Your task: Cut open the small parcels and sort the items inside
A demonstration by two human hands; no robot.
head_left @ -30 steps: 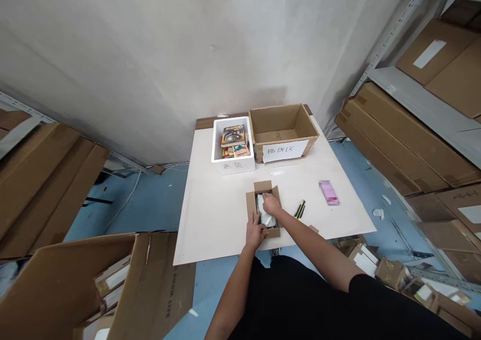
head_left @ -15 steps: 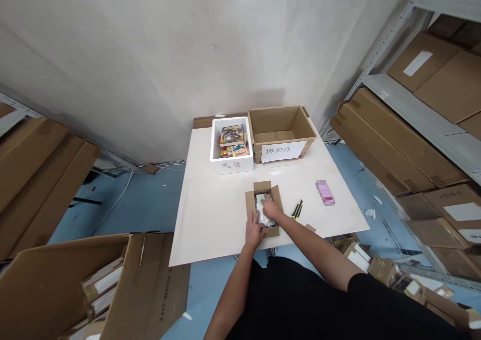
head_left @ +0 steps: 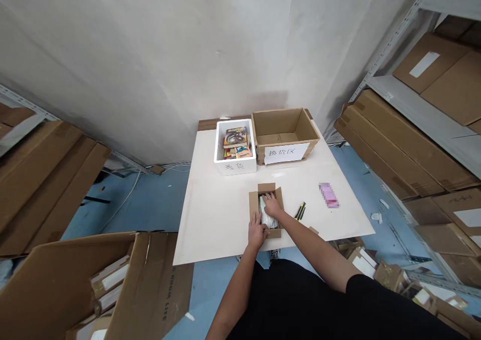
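A small open cardboard box (head_left: 253, 205) stands near the table's front edge, flaps folded out. Inside it lies a package in whitish, partly pale green wrapping (head_left: 267, 221); its contents are hidden. My left hand (head_left: 257, 232) rests at the box's near left corner, fingers stretched over the left flap and thumb apart towards the front. Reaching in from the right, my right hand (head_left: 272, 207) has its fingers spread at the package's far end; the fingertips are partly hidden. A black and yellow box cutter (head_left: 300, 211) lies on the table right of the box.
At the back of the white table (head_left: 210, 215) stand a white foam box (head_left: 235, 168) holding books and a larger labelled cardboard box (head_left: 287, 152). A blurred pink item (head_left: 329, 195) lies right. Cardboard-filled shelves (head_left: 398, 99) and a big carton (head_left: 158, 280) flank the table.
My right fingers have shifted to the package's far end and spread, moving slightly left over it. My left hand stays at the box corner. The whole view has shifted slightly.
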